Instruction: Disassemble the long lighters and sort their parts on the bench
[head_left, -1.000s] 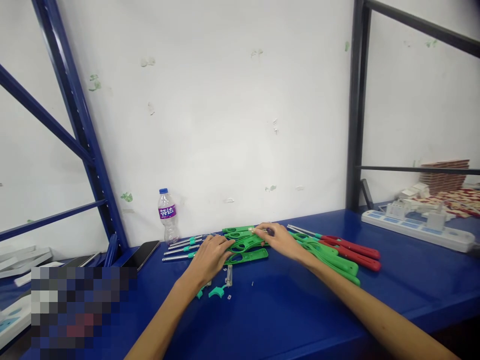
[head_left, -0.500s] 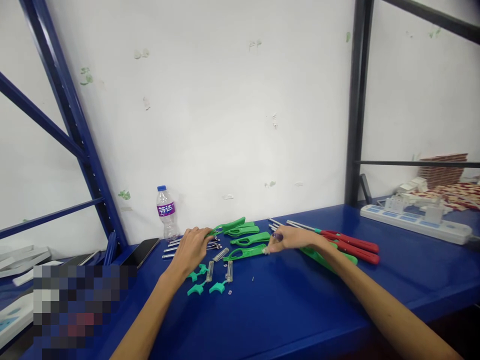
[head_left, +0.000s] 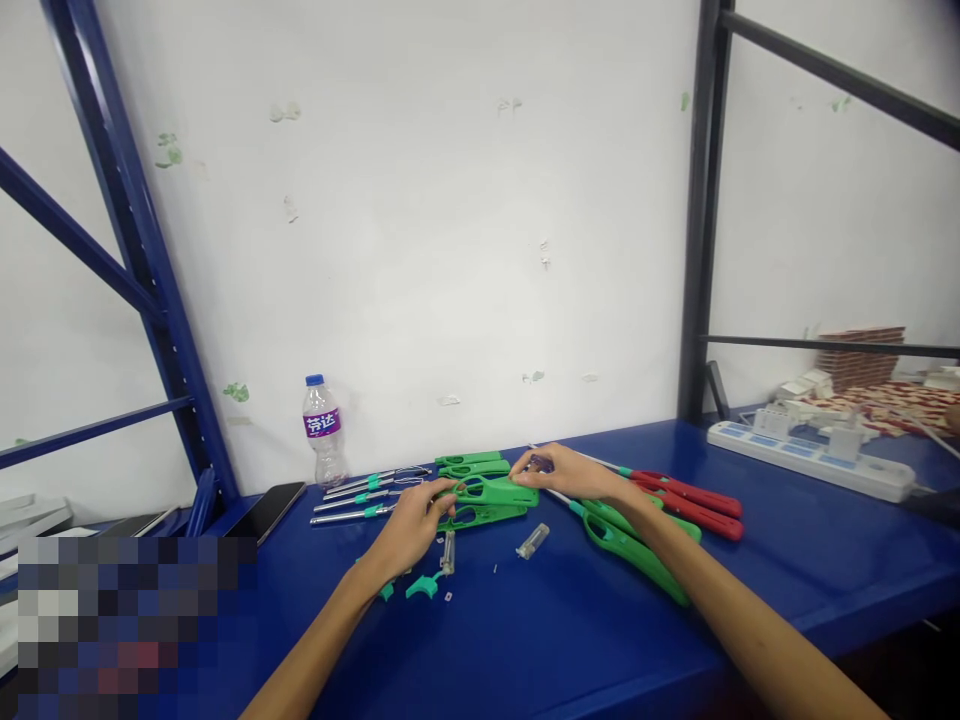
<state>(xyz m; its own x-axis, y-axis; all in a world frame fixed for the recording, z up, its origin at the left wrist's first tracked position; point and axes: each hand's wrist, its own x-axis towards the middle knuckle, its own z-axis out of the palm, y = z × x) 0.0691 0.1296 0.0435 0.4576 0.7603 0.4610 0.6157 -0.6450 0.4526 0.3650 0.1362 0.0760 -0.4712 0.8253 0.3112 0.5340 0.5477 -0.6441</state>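
Both of my hands are at a green lighter handle shell point(head_left: 499, 490), which lies just over a second green shell point(head_left: 469, 519). My left hand point(head_left: 415, 525) pinches its left end. My right hand point(head_left: 570, 472) grips the right end, with something small and dark purple point(head_left: 541, 463) at its fingers. Close in front lie a clear fuel tank point(head_left: 532, 541), another clear tank point(head_left: 448, 552) and a teal trigger point(head_left: 425, 586). Metal lighter tubes point(head_left: 349, 515) with teal collars lie left of my left hand. More green shells point(head_left: 471, 463) sit behind.
Whole green lighters point(head_left: 637, 555) and red lighters point(head_left: 694, 510) lie at the right. A white power strip point(head_left: 810, 460) stands farther right. At the back left are a plastic bottle point(head_left: 324, 440) and a phone point(head_left: 268, 512). Small loose bits point(head_left: 448, 597) lie in front.
My left hand has brought a green shell from the back row forward over the front shell. My right hand has moved onto its right end. A clear tank now lies in front of them.
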